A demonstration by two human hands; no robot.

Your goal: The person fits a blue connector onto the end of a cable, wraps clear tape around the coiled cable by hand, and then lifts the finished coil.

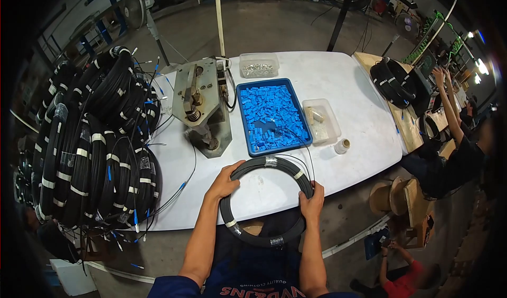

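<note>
A coiled black cable (228, 213) bound with clear and white tape is held at the table's front edge. My left hand (226, 183) grips its upper left side, fingers wrapped round it. On the right side, my right hand (312, 200) is closed round the coil, thumb on the inner edge. Thin cable ends rise from the coil near my right hand, over the corner of a blue tray (244, 134). Many small blue parts (269, 108) fill that tray, just beyond the coil.
Piled black coils (79, 155) with blue-tipped ends cover the left side. A metal press (198, 100) stands beside the tray. Clear bins (259, 65) (330, 123) and a white spool (342, 146) lie around it. Two other people (449, 145) (404, 277) are at the right.
</note>
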